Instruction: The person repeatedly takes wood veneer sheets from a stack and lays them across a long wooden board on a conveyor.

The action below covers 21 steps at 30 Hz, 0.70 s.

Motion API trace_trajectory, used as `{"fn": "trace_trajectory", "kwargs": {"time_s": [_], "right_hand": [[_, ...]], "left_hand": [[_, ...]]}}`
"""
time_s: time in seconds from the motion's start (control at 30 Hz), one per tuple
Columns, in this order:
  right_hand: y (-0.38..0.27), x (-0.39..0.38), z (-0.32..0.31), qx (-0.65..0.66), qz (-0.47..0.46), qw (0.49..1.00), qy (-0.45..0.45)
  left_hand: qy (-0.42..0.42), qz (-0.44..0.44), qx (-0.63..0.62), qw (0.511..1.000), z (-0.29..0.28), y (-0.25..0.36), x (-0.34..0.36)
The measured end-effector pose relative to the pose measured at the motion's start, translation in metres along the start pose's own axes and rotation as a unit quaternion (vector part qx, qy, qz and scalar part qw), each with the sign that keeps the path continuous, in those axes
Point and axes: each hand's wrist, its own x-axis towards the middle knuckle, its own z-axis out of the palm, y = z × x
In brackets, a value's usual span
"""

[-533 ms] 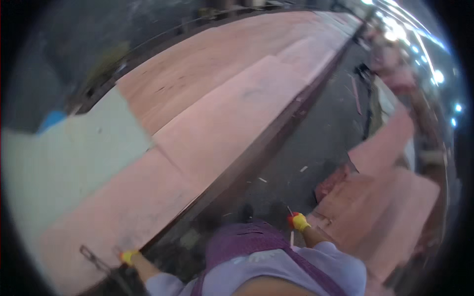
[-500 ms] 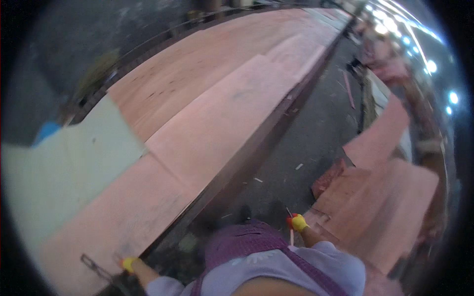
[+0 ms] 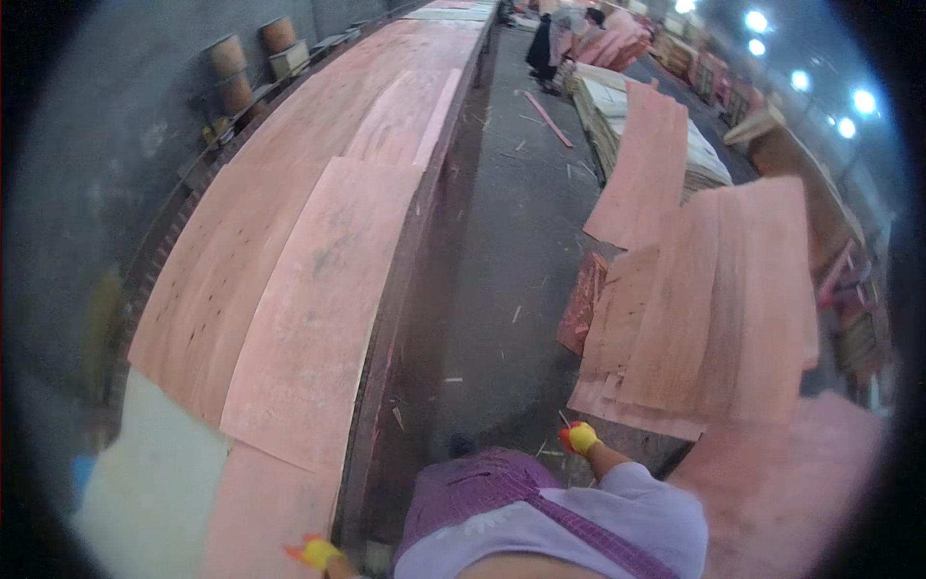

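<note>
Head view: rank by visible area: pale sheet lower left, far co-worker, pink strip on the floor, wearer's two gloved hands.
Largest to smallest:
1. Pale sheet
2. Far co-worker
3. Left gloved hand and right gloved hand: too alike to rank
4. Pink strip, long but very thin

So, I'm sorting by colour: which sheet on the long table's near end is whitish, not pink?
The pale sheet at lower left, beside the pink sheet nearest the left hand; the neighbouring sheets look pinkish.
</note>
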Motion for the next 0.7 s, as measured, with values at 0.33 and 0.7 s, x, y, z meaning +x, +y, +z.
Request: {"fn": "trace_trajectory", "kwargs": {"time_s": [0.33,0.7], "right_hand": [[-0.027,-0.079,0.022,0.207,-0.027,0.978,0.030],[0.091,-0.061,-0.003,0.376,0.098,0.906,0.166]], "left_hand": [[-0.332,0.078,-0.052,0.939,0.129,0.259,0.028],[-0.407,0.219,-0.114,0.880,0.223,0.312,-0.080]]}}
